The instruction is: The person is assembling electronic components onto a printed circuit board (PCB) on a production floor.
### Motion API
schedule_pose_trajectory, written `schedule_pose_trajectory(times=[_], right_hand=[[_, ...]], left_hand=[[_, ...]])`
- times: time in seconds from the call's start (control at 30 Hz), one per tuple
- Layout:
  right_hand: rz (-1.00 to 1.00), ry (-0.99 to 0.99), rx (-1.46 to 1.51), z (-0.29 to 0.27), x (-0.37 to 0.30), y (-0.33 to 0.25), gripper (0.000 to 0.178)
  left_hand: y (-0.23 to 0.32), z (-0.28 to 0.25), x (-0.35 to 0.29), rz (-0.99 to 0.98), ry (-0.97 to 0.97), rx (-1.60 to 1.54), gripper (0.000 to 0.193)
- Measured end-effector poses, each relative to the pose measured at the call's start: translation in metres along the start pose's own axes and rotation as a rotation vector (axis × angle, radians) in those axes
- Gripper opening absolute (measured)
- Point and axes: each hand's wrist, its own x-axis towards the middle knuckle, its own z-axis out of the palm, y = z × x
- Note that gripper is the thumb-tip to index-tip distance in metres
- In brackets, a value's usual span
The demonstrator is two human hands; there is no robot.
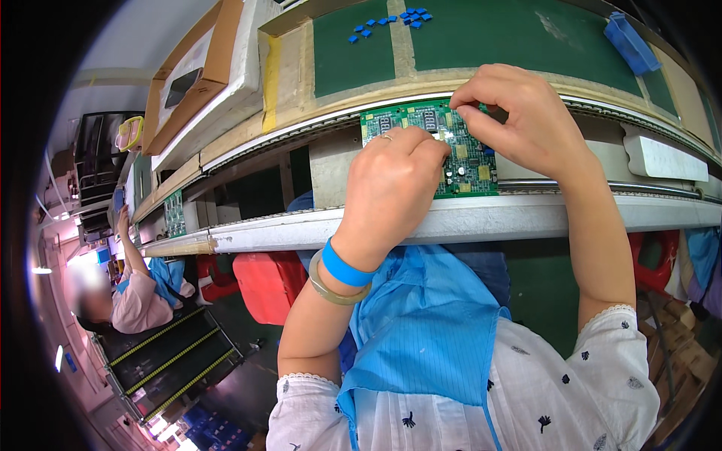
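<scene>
A green circuit board (472,177) with dark digit displays and small parts rests between the conveyor rails in front of me. My left hand (392,184) lies over its left part, fingers curled together. Its fingertips point down at the board, and what they hold, if anything, is hidden. Over the board's far right edge, my right hand (523,120) has thumb and forefinger brought together in a pinch. Anything between them is too small to make out. A small blue part (489,151) sits on the board's right side, below the right hand.
Several small blue parts (382,22) are scattered on the green bench top (511,45). A blue bin (630,45) stands at far right. Left are a cardboard box (162,113), another circuit board (174,214) on the line, and a co-worker (147,301). The near rail (301,229) runs across.
</scene>
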Motion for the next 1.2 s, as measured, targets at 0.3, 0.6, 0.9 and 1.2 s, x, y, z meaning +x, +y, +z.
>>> schedule_pose_trajectory(times=[0.3, 0.6, 0.9, 1.2], right_hand=[[0.018, -0.007, -0.005, 0.000, -0.001, -0.001, 0.017], [0.019, -0.009, 0.003, -0.001, 0.001, 0.002, 0.018], [0.011, -0.015, -0.019, 0.000, -0.001, 0.002, 0.019], [0.025, -0.021, -0.024, -0.002, 0.001, 0.004, 0.019]], left_hand=[[-0.002, 0.000, 0.003, 0.036, -0.002, 0.039, 0.011], [-0.006, 0.003, 0.005, 0.018, 0.011, 0.015, 0.010], [-0.003, 0.002, 0.004, 0.019, -0.005, 0.065, 0.009], [-0.005, -0.003, 0.006, 0.045, -0.053, 0.097, 0.008]])
